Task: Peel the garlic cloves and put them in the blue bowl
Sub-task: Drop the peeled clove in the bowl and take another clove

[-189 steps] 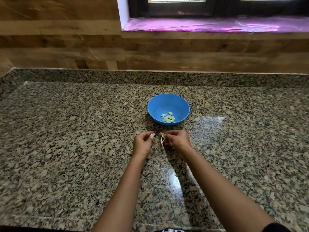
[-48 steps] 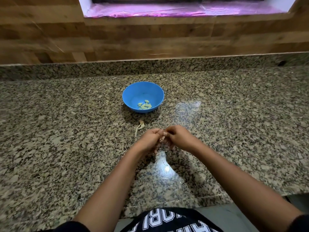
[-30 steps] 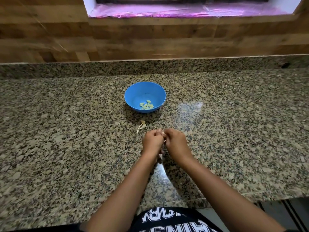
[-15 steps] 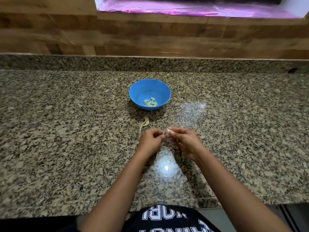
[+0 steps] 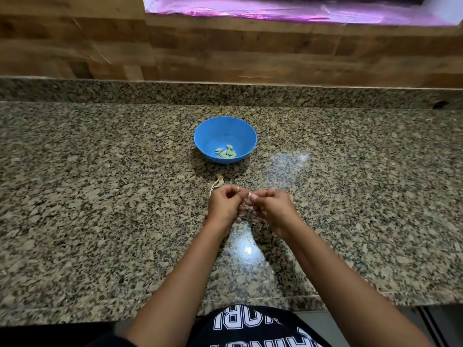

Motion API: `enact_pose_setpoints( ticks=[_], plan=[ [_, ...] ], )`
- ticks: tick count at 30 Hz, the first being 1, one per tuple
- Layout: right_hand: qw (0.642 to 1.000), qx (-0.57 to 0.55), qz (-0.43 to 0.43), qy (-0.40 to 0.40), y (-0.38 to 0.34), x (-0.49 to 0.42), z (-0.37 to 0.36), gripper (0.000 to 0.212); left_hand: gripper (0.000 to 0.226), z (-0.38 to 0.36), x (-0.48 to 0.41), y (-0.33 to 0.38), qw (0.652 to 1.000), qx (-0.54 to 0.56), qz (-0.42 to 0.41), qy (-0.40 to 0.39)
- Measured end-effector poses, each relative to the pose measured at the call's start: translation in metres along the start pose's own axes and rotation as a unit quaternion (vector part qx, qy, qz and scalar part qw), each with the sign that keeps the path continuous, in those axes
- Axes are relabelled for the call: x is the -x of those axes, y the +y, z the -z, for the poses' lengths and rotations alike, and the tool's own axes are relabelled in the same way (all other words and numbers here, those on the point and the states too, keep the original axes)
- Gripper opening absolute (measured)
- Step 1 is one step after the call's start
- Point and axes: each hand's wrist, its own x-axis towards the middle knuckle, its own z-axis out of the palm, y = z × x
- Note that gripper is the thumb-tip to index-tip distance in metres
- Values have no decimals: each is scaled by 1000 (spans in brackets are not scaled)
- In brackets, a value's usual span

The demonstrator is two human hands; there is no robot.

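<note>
The round blue bowl (image 5: 225,128) stands upright, holding a small cluster of pale peeled garlic cloves (image 5: 226,152).

Two bare forearms fill the lower half of the view. The left forearm (image 5: 185,279) and the right forearm (image 5: 333,276) are both uncovered from elbow to wrist. The left hand (image 5: 223,206) and right hand (image 5: 273,209) are bare too, with short nails (image 5: 249,195) that show pale tips. At the bottom centre is part of a black shirt (image 5: 253,333) printed with big white block letters (image 5: 233,321) – college style, seen upside down. The frame edge cuts them off, so the word cannot be read.
</note>
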Motion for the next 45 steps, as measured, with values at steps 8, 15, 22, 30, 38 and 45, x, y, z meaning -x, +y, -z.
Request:
enact_pose_setpoints(
  ticks=[8, 15, 22, 30, 38, 45],
  plan=[
    [988, -139, -53, -38, -4, -3, 10, 3, 8, 2, -3, -2, 999, -47, -18, -19],
    [980, -178, -77, -53, -6, -7, 12, 21, 17, -1, 2, -7, 986, -145, -1, -82],
    [981, -165, -73, -64, -10, -4, 12, 19, 5, 4, 4, -3, 991, -101, -25, -81],
    [997, -73, -12, -31, -15, -3, 10, 1, 21, 4, 3, 5, 968, -211, -130, -36],
    [994, -65, 70, 48, -5, -8, -4, 3, 17, -7, -3, 4, 977, -162, -138, 22],
    [881, 305, 338, 128, 20, -10, -9, 14, 13, -24, -11, 5, 990, 68, 109, 64]
  ],
)
